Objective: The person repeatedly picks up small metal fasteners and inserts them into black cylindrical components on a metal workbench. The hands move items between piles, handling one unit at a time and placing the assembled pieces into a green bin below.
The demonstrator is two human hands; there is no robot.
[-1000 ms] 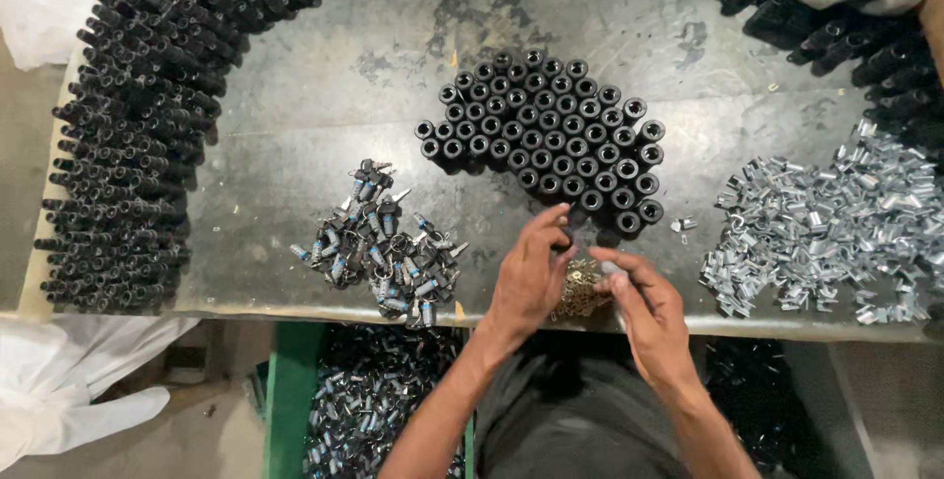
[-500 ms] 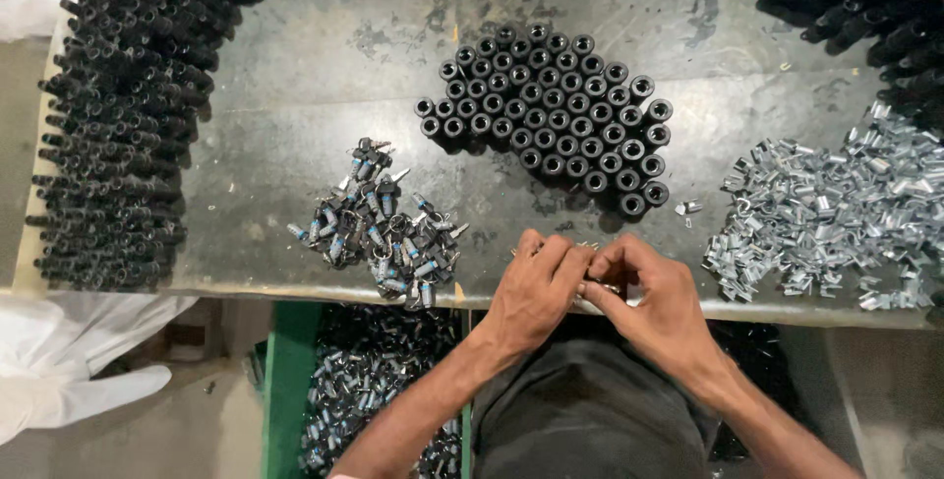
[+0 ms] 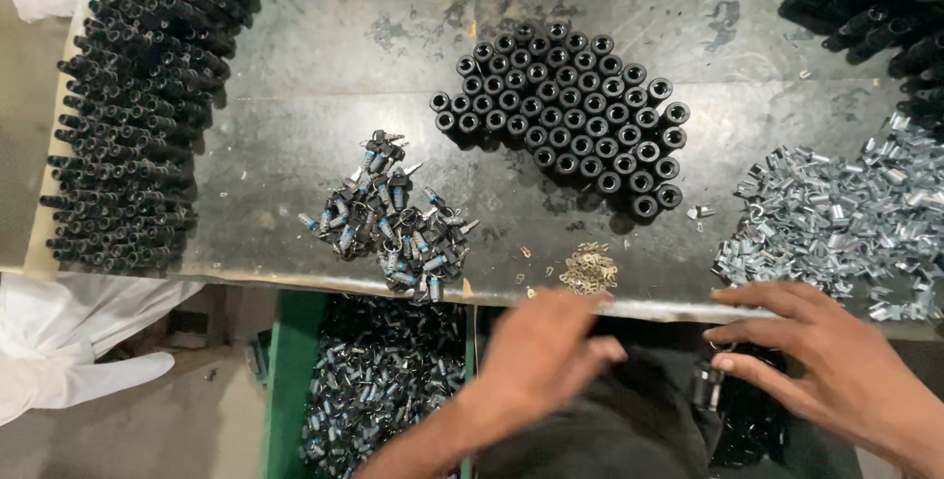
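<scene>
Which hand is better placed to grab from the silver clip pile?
Right. The right hand is spread open at the table edge, just below the silver clips. The left hand sits lower, nearer the small brass pieces.

White plastic bag (image 3: 69,341), lower left.

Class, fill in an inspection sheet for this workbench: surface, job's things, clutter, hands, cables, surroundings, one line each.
Surface: dark, stained metal bench top.
Job's things: small brass pieces heaped near the front edge; black caps standing upright in a packed cluster.
Clutter: pile of small dark and silver parts; silver clips heaped right; black tubes stacked left.
Hands: left hand blurred, below the bench edge; right hand fingers spread at the edge, a small dark part beside it.
Cables: nothing seen.
Surroundings: green bin of parts under the bench; white bag.
</scene>
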